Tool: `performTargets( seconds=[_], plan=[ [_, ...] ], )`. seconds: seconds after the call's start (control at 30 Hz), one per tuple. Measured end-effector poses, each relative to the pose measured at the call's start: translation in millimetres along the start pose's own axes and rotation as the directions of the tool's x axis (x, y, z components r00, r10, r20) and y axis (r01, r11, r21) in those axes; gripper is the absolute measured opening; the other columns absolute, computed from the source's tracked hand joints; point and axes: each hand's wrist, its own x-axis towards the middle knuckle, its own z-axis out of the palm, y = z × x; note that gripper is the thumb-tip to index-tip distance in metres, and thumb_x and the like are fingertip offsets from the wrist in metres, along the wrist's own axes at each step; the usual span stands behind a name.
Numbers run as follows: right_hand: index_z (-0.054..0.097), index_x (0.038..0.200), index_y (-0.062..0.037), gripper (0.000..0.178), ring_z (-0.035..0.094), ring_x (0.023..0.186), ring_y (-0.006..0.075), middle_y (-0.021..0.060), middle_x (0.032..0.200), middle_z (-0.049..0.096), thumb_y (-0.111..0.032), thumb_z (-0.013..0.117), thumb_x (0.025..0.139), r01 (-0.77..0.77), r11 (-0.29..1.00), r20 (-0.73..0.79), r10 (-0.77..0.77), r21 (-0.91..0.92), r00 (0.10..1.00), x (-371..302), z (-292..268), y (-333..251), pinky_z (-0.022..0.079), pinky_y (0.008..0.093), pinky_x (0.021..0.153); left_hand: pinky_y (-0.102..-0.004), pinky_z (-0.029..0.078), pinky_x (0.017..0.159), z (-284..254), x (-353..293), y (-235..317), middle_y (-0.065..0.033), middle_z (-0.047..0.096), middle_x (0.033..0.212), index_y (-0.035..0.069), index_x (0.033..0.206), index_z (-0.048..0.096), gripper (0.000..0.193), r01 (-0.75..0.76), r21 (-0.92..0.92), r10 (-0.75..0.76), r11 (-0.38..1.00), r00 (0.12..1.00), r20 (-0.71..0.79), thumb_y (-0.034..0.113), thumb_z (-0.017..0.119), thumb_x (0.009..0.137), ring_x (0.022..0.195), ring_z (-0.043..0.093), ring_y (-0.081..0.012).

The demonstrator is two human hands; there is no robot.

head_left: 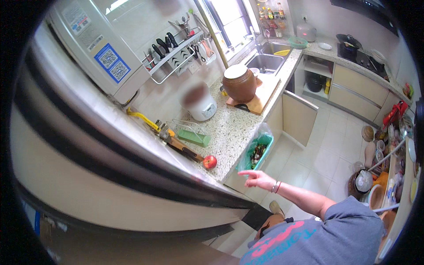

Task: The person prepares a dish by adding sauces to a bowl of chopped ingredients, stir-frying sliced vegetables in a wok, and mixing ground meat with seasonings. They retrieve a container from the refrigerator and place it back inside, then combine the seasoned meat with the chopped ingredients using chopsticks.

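My right hand (258, 180) is held out to the left beyond the near end of the counter, its index finger stretched and the other fingers partly curled, with nothing in it. A bracelet and a red cord circle that wrist. Just past the hand hangs a green bin (268, 151), lined with a plastic bag and holding dark scraps. On the speckled counter (229, 143), a red apple (210, 162) lies near the corner, apart from my fingers. My left hand is out of view.
A brown crock (239, 83) stands on a wooden board (267, 95) before the sink (268, 64). Beside the wall are a white appliance (204, 109) and a green block (194, 138). An opened cabinet door (299, 115) juts over the floor. Crowded shelves (393, 185) line the right.
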Motion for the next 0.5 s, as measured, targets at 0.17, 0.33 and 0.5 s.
performTargets(
  seconds=[0.17, 0.33, 0.5],
  plan=[
    [0.039, 0.145, -0.0163, 0.068, 0.060, 0.104, 0.0182, 0.0089, 0.122, 0.057, -0.009, 0.065, 0.083, 0.028, 0.993, 0.169, -0.048, 0.116, 0.985, 49, -84, -55, 0.052, 0.0340, 0.085, -0.0386, 0.041, 0.103, 33, 37, 9, -0.0114, 0.054, 0.134, 0.005, 0.133, 0.050, 0.053, 0.081, 0.041, -0.081, 0.996, 0.997, -0.008, 0.043, 0.049, 0.098, 0.120, 0.054, -0.0235],
    [0.056, 0.132, -0.0169, 0.050, 0.053, 0.119, 0.0213, 0.0063, 0.133, 0.056, -0.034, 0.065, 0.086, -0.052, 0.863, -0.376, -0.163, -0.502, 0.912, 102, -167, -26, 0.047, 0.0348, 0.091, -0.0380, 0.041, 0.103, 55, 44, 6, -0.0114, 0.055, 0.132, 0.004, 0.132, 0.052, 0.050, 0.128, 0.070, -0.126, 0.989, 0.991, -0.032, 0.041, 0.050, 0.098, 0.119, 0.055, -0.0228],
    [0.054, 0.133, -0.0091, 0.050, 0.048, 0.125, 0.0182, 0.0031, 0.137, 0.054, -0.044, 0.039, 0.101, 0.031, 0.984, -0.585, 0.080, 0.177, 0.807, 172, -270, -24, 0.039, 0.0344, 0.100, -0.0370, 0.042, 0.102, 166, 70, 95, -0.0100, 0.052, 0.137, 0.002, 0.133, 0.049, 0.047, -0.021, 0.052, 0.001, 0.998, 0.931, 0.366, 0.037, 0.041, 0.103, 0.125, 0.051, -0.0218]
  ],
)
